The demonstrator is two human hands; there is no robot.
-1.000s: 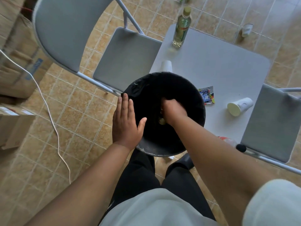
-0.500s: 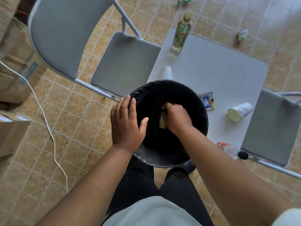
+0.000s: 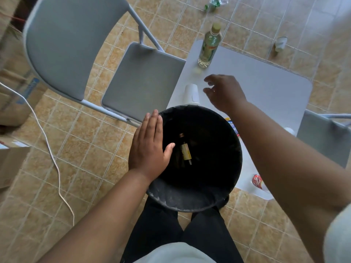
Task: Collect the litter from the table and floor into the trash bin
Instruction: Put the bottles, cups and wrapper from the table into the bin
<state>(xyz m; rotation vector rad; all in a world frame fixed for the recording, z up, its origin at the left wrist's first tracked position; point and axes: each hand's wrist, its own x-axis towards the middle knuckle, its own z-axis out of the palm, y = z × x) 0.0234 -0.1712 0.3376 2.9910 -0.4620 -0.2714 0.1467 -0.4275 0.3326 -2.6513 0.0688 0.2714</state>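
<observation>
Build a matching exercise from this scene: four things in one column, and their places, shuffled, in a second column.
Things
1. small yellow-labelled bottle
2. tall bottle
3. crushed clear bottle
4. left hand

Places
A. lying on the floor tiles
B. resting flat on the rim of the trash bin
C. inside the trash bin
D. standing on the table

Pairs: 1-C, 2-D, 3-A, 4-B

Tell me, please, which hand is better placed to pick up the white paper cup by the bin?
Right. The right hand hovers open beside the white paper cup, holding nothing; the left hand lies flat on the trash bin rim, probably steadying it.
</observation>
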